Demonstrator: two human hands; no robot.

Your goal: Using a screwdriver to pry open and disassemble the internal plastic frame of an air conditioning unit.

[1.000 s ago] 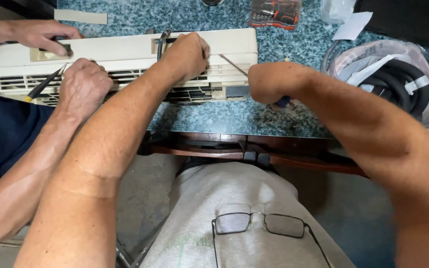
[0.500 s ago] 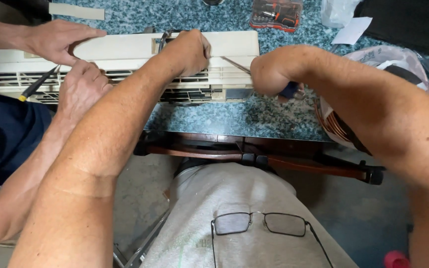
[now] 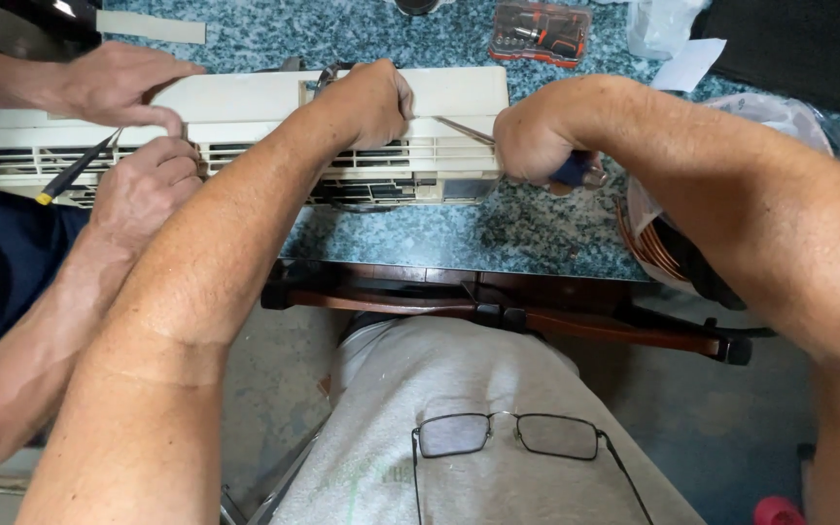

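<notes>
A cream air-conditioner unit [image 3: 245,107] with slatted vents lies on the speckled stone table [image 3: 498,233]. My left hand [image 3: 367,102] presses down on its top edge near the right end. My right hand [image 3: 537,146] grips a screwdriver [image 3: 576,175] by its blue handle, with the thin shaft [image 3: 464,131] angled into the unit's right end next to my left hand. At the left, another person's two hands [image 3: 138,185] work on the same unit, one holding a dark screwdriver with a yellow tip [image 3: 75,175].
A clear case of screwdriver bits [image 3: 542,29] lies at the table's far side. A bagged coil of copper tubing [image 3: 663,243] sits at the right edge. A dark wooden chair rail [image 3: 537,316] runs under the table. Glasses [image 3: 507,437] hang on my shirt.
My right hand and the screwdriver have shifted a little closer to the unit's right end. The other person's upper hand has slid right along the top of the unit.
</notes>
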